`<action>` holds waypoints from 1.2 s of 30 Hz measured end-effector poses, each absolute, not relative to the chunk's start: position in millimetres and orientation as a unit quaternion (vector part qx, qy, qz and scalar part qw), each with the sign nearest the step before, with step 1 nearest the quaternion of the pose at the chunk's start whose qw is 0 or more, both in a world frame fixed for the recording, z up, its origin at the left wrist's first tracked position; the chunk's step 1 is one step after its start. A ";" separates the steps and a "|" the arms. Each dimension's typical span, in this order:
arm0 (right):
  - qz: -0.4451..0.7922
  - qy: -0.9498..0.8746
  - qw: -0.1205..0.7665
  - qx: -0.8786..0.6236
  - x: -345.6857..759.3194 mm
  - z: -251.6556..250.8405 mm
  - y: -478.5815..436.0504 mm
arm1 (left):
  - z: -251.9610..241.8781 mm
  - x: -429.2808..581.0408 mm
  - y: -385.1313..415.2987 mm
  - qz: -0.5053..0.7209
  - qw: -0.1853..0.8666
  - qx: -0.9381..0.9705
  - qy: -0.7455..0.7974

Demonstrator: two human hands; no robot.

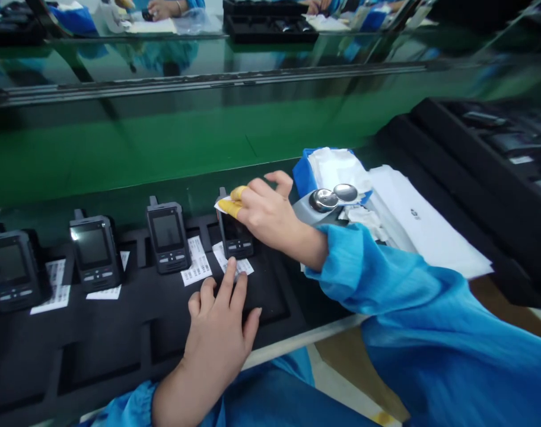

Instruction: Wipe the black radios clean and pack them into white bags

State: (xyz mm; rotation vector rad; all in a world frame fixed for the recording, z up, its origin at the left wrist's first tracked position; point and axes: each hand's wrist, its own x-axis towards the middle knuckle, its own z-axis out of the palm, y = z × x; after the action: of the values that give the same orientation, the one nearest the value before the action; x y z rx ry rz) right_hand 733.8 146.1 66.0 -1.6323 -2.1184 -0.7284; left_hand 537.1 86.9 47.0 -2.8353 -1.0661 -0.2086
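Yellow covers wrap two fingertips of my right hand, which presses a small white wipe on the upper part of a black handheld device. My left hand has its fingers spread, with the fingertips at the lower edge of that device. The device stands in a black foam tray, with a white label sheet partly under it. To its left, another device sits beside a label sheet. Two more devices continue the row.
A blue box of white wipes and a metal-topped bottle stand to the right, near crumpled wipes and a white bag. Black trays hold devices at far right. Hands of people show beyond the green divider.
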 end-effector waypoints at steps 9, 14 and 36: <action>-0.232 -0.802 0.225 -0.502 735.7 37.8 86.7 | 44.5 536.0 86.4 -0.073 0.036 -0.932 -0.353; -0.221 -0.750 0.233 -0.578 732.5 56.2 126.7 | 47.8 536.6 86.1 -0.052 0.033 -0.933 -0.354; -0.189 -0.792 0.223 -0.535 736.7 32.4 84.2 | 48.0 536.8 87.5 -0.051 0.016 -0.934 -0.354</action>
State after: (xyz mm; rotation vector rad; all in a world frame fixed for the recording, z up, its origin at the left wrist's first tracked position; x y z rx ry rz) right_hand 736.7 84.2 32.4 -1.4778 -2.1884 -0.5231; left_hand 536.8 87.5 48.0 -2.9034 -1.1007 -0.1585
